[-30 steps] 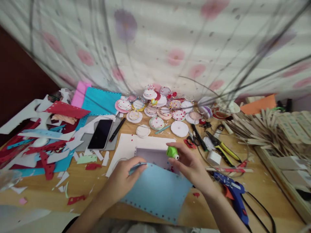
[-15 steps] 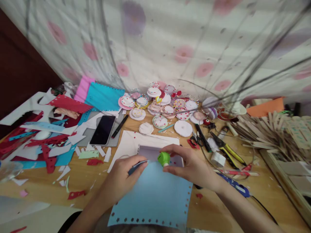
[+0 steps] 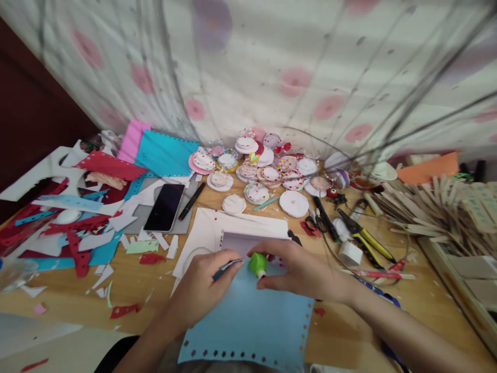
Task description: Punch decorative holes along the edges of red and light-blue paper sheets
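Note:
A light blue foam sheet [image 3: 252, 326] with punched holes along its edges lies in front of me on the wooden table [image 3: 128, 290]. My left hand [image 3: 202, 290] pinches the sheet's far left corner, fingers closed on it. My right hand [image 3: 298, 272] grips a small green hole punch [image 3: 257, 264] set at the sheet's far edge. Behind the sheet sits a shallow white box [image 3: 248, 239] on white paper.
Decorated round paper discs [image 3: 264, 173] are piled at the back. A black phone [image 3: 165, 207] and a marker lie to the left, among red, blue and white foam scraps [image 3: 70, 228]. Scissors, pliers [image 3: 365, 233], tape and wooden sticks [image 3: 430, 207] crowd the right.
The blue sheet has slid toward me and turned square. My right hand carried the green punch left and down onto the sheet's far edge. My left hand kept its grip on the corner.

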A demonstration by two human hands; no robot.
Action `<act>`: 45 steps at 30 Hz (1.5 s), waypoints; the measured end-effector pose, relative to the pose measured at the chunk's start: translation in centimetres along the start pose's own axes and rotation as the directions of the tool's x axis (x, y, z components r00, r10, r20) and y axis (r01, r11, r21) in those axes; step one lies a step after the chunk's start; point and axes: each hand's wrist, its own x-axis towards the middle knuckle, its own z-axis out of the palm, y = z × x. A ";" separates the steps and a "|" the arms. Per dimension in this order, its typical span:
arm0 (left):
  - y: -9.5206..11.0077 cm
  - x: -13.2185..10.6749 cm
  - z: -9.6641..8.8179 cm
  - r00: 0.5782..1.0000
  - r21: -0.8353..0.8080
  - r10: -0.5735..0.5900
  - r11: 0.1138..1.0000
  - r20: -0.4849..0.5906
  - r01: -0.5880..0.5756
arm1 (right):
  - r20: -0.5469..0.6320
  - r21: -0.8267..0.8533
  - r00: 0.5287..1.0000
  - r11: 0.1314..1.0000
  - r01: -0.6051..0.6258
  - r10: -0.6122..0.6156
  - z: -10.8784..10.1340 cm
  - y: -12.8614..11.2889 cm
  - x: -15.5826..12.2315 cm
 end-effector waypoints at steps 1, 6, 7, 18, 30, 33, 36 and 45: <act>0.0 0.0 0.0 1.000 -0.003 0.000 1.000 0.007 0.000 | 0.015 -0.010 1.000 1.000 -0.009 0.009 -0.1 0.0 0.1; 0.3 0.2 0.0 0.997 -0.046 -0.020 0.999 0.076 0.024 | 0.069 -0.014 0.994 0.997 -0.080 0.081 -0.5 -0.3 0.7; 0.3 0.3 0.0 0.996 -0.051 -0.022 0.998 0.088 0.027 | 0.083 -0.014 0.993 0.996 -0.088 0.089 -0.6 -0.3 0.8; 0.1 0.2 -0.3 0.995 -0.064 -0.045 0.997 0.084 0.050 | 0.158 -0.014 0.982 0.995 -0.102 0.103 -1.0 -0.5 1.2; -0.2 0.5 0.3 0.999 -0.063 -0.032 0.997 0.043 0.034 | 0.067 -0.226 0.997 0.974 -0.016 0.032 -0.3 -1.6 1.5; -0.2 0.5 0.5 0.997 -0.076 -0.033 0.996 0.066 0.038 | 0.082 -0.256 0.996 0.966 -0.018 0.040 -0.1 -1.6 1.5; -0.2 0.5 0.5 0.993 -0.094 -0.043 0.994 0.106 0.053 | 0.099 -0.266 0.994 0.964 -0.011 0.039 0.2 -1.5 1.5; 2.7 3.2 -1.6 0.954 0.276 -0.025 0.959 0.300 -0.062 | 0.124 -0.303 0.992 0.953 0.019 0.019 0.2 -1.8 2.0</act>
